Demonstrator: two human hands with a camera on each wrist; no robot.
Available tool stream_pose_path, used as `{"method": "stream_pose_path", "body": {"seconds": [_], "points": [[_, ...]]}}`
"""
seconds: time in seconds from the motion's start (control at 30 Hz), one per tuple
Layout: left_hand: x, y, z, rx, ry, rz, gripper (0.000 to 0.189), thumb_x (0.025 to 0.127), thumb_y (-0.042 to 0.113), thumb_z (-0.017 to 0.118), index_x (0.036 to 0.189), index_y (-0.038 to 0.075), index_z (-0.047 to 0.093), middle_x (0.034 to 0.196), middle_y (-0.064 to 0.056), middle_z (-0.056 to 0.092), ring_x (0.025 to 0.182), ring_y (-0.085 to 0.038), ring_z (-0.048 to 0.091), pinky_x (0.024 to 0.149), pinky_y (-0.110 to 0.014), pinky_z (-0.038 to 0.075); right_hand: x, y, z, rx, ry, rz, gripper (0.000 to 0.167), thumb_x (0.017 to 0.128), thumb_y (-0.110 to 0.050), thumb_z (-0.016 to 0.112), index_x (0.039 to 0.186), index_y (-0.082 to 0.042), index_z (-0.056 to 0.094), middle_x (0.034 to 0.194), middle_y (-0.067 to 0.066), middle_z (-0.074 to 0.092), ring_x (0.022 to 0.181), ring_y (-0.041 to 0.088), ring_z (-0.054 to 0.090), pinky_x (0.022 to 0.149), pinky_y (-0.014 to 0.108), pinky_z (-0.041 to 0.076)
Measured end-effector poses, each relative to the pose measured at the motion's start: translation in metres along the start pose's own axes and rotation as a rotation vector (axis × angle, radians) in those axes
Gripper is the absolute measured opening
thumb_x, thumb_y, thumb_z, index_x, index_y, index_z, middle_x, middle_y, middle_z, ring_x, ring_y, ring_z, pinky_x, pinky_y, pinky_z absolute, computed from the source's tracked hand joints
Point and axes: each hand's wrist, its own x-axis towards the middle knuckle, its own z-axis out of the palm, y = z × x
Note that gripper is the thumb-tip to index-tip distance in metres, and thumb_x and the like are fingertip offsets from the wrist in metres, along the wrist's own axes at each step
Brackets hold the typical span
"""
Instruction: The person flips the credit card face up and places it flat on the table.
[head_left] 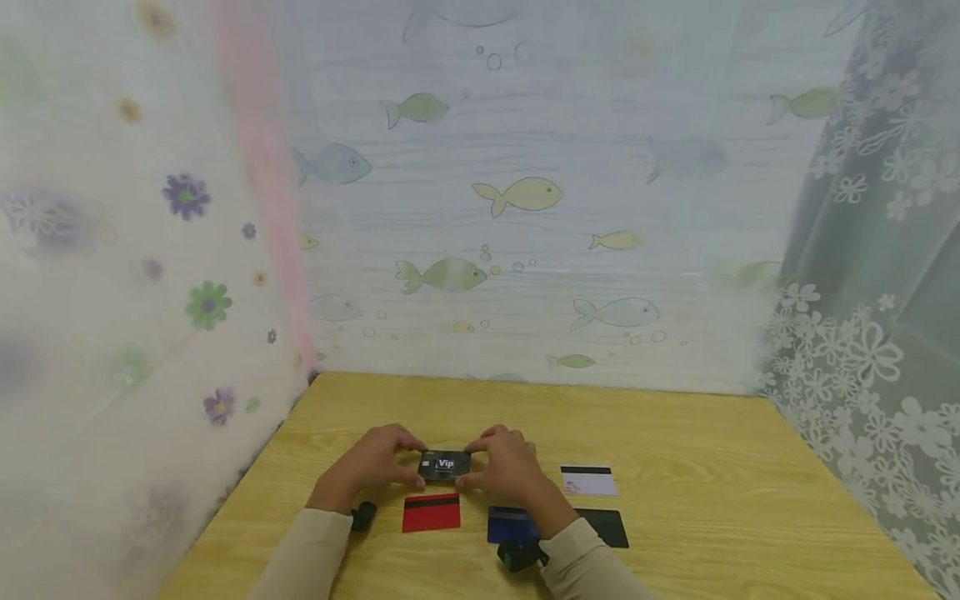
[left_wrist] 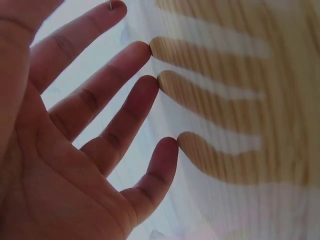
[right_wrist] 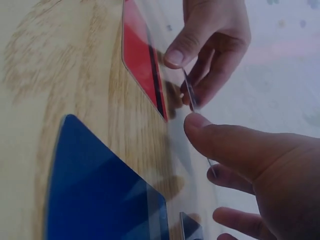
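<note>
A black bank card [head_left: 446, 466] with "Vip" printed on its face is held at both short ends, between my left hand [head_left: 372, 459] and my right hand [head_left: 512, 468]. Each hand pinches an end with thumb and finger. The right wrist view shows the card [right_wrist: 190, 90] nearly edge-on, raised off the table. In the left wrist view, the other fingers of my left hand [left_wrist: 85, 120] are spread and their tips meet their reflections on the glossy tabletop; the card is out of that view.
A red card [head_left: 431, 514] lies just in front of the held card. Right of it are a blue card [head_left: 510, 525], partly behind my right wrist, a black card [head_left: 606, 528] and a white card [head_left: 589, 482] with a dark stripe. All lie on the wood-grain table [head_left: 712, 500]; patterned curtains [head_left: 525, 250] surround it.
</note>
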Motion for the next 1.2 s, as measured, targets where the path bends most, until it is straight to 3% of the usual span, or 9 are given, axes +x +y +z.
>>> {"method": "stream_pose_path", "body": {"seconds": [0.17, 0.37, 0.63, 1.2], "points": [[-0.001, -0.001, 0.003, 0.045, -0.013, 0.021, 0.051, 0.069, 0.037, 0.097, 0.115, 0.022, 0.08, 0.121, 0.001, 0.064, 0.115, -0.022, 0.059, 0.102, -0.05, 0.049, -0.004, -0.003, -0.001, 0.001, 0.002, 0.011, 0.054, 0.078, -0.059, 0.085, 0.123, -0.032, 0.077, 0.132, 0.006, 0.062, 0.118, 0.035, 0.055, 0.09, 0.06, 0.043], [-0.002, -0.003, 0.006, 0.079, -0.029, -0.001, 0.05, 0.072, 0.04, 0.095, 0.117, 0.027, 0.08, 0.13, 0.002, 0.06, 0.123, -0.025, 0.055, 0.103, -0.052, 0.048, -0.007, -0.005, 0.0, -0.005, 0.011, 0.026, 0.05, 0.078, -0.056, 0.086, 0.121, -0.031, 0.078, 0.133, 0.007, 0.062, 0.12, 0.036, 0.055, 0.089, 0.061, 0.043], [-0.001, -0.003, 0.007, 0.121, -0.018, -0.012, 0.049, 0.071, 0.041, 0.095, 0.116, 0.029, 0.08, 0.128, 0.005, 0.06, 0.121, -0.023, 0.055, 0.101, -0.051, 0.049, -0.008, -0.007, -0.001, -0.034, -0.002, 0.05, 0.054, 0.077, -0.059, 0.086, 0.124, -0.033, 0.077, 0.135, 0.006, 0.061, 0.121, 0.035, 0.056, 0.09, 0.064, 0.043], [-0.002, 0.001, 0.005, 0.166, -0.02, -0.031, 0.053, 0.068, 0.047, 0.096, 0.116, 0.035, 0.079, 0.127, 0.009, 0.061, 0.123, -0.022, 0.056, 0.098, -0.067, 0.044, -0.01, -0.013, -0.01, -0.093, -0.089, 0.063, 0.07, 0.071, -0.067, 0.086, 0.131, -0.035, 0.073, 0.144, 0.005, 0.057, 0.123, 0.036, 0.055, 0.091, 0.068, 0.041]]}}
